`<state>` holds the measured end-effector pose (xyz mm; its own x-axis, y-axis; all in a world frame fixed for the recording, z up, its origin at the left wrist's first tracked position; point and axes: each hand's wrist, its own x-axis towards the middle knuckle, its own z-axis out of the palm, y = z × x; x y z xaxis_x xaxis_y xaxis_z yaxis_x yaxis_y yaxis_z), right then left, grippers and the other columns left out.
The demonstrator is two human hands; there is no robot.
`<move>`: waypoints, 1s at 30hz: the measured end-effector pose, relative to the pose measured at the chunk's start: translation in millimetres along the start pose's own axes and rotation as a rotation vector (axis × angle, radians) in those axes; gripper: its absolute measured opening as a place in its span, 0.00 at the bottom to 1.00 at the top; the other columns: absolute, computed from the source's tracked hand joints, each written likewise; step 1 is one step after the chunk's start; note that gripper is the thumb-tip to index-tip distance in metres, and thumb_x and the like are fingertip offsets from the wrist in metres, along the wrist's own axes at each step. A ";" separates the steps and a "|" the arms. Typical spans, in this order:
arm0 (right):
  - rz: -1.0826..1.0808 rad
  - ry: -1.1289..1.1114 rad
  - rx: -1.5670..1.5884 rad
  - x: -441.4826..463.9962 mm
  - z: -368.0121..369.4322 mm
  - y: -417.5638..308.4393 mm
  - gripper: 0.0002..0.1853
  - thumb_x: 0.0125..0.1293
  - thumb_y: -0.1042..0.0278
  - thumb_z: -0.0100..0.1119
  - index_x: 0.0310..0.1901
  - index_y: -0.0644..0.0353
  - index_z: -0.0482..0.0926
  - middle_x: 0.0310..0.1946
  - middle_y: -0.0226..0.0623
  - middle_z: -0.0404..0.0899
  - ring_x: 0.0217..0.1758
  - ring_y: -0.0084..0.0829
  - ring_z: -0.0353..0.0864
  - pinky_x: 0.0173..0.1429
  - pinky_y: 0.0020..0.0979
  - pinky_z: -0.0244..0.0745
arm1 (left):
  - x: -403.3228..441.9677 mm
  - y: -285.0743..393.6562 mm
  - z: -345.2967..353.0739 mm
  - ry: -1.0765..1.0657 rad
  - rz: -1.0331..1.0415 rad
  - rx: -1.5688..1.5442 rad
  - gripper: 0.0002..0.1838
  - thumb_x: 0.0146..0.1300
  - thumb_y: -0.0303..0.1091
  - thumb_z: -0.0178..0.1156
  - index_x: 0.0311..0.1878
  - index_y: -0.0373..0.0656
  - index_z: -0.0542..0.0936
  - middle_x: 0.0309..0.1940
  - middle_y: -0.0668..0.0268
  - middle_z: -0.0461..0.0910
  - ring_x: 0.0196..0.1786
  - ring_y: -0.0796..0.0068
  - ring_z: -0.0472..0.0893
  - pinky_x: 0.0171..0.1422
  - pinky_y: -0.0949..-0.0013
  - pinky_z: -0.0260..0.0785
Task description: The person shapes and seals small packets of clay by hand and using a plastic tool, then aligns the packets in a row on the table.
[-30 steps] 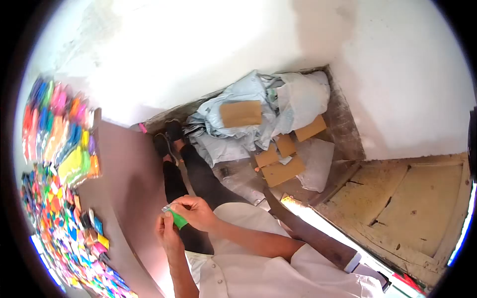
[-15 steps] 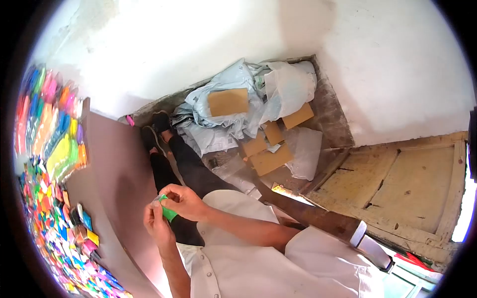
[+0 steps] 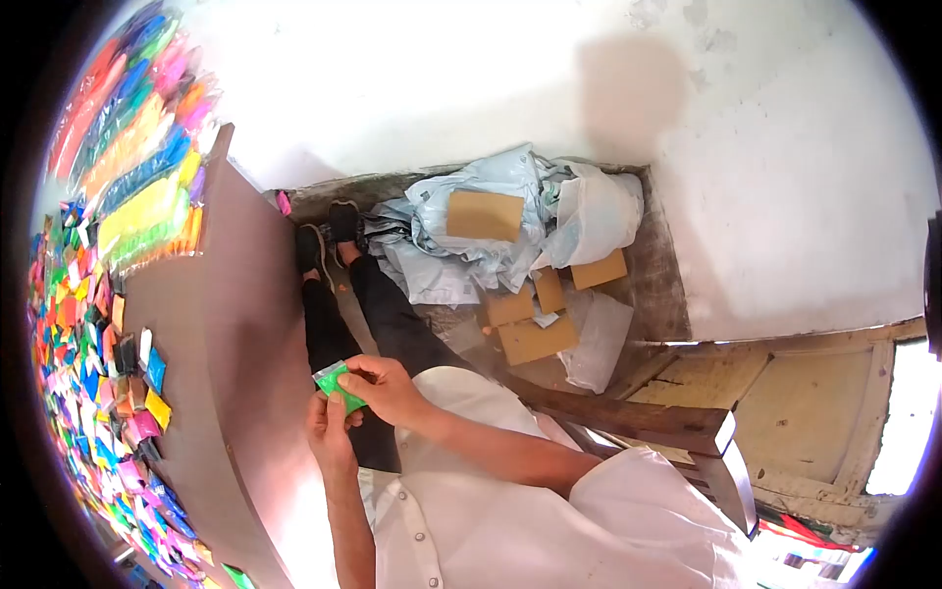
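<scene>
A small green packet with a clear, pale end (image 3: 339,385) is pinched between both hands over my lap. My left hand (image 3: 332,427) grips its lower side, with the thumb pressed on it and the fingers curled behind. From the other side, my right hand (image 3: 391,395) pinches the packet between thumb and fingers. The hands are close together, and part of the packet is hidden by the fingertips. At the left, a brown table (image 3: 167,294) bears a heap of small colourful packets (image 3: 83,344), some near its edge.
Larger clear bags of coloured pieces (image 3: 147,221) lie at the table's far end. Grey plastic bags (image 3: 437,275) and cardboard pieces (image 3: 486,216) cover the floor by the wall. A wooden chair arm (image 3: 628,412) is at my right, near a wooden door (image 3: 775,422).
The view has shifted, so the room appears lower and more of the table shows. The green packet has been turned and more of it is visible; both hands still hold it.
</scene>
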<state>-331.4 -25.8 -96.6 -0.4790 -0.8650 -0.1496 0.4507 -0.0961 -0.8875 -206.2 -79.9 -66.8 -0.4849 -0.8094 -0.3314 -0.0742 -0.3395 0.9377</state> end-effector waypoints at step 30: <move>0.247 -0.056 0.076 -0.9 -29.1 40.6 0.11 0.77 0.67 0.61 0.52 0.65 0.84 0.35 0.26 0.83 0.34 0.16 0.79 0.36 0.23 0.75 | 3.1 -34.2 -12.7 -0.054 -0.188 -0.072 0.09 0.75 0.39 0.64 0.47 0.44 0.81 0.36 0.71 0.84 0.36 0.83 0.80 0.40 0.77 0.72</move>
<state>-334.6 -14.6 -145.1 -0.3062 -0.8925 -0.3311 0.6052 0.0860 -0.7914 -194.1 -76.9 -101.3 -0.5144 -0.7025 -0.4918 -0.1065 -0.5167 0.8495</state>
